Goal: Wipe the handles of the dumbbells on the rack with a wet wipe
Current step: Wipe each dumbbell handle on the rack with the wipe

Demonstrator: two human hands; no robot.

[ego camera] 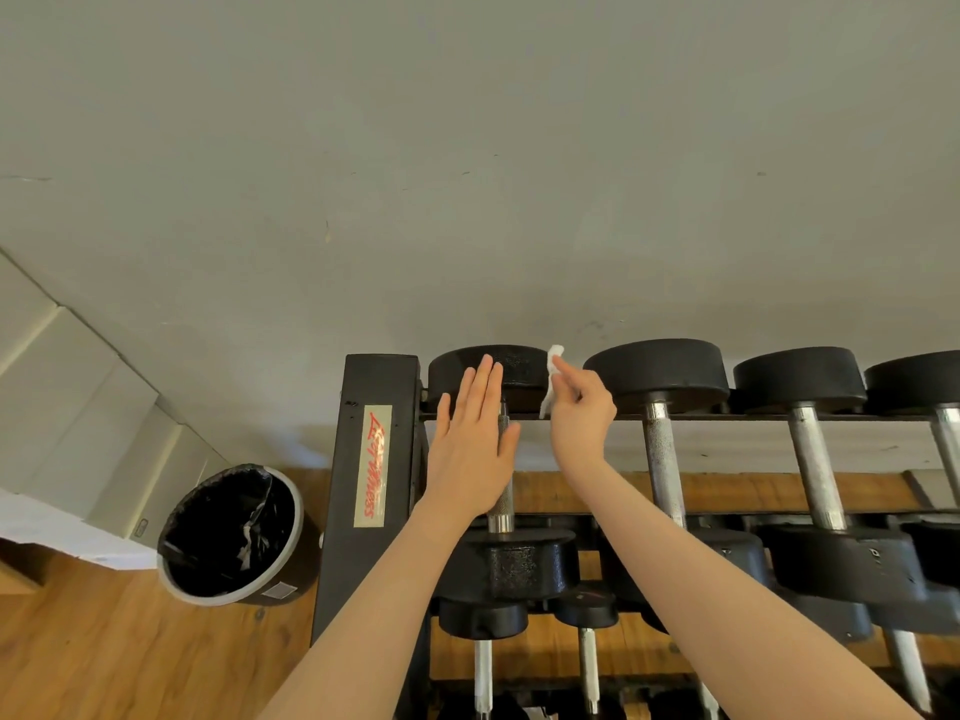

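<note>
1. I count four dumbbells (657, 439) on the rack's (371, 459) top row.
2. My left hand (470, 449) lies flat, fingers straight, over the first handle (503, 491).
3. My right hand (582, 413) pinches one wet wipe (550, 379) beside it.

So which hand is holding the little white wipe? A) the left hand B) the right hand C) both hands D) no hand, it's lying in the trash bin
B: the right hand pinches the white wipe near the far end of the leftmost dumbbell, while the left hand is flat with straight fingers over that dumbbell's handle.
</note>
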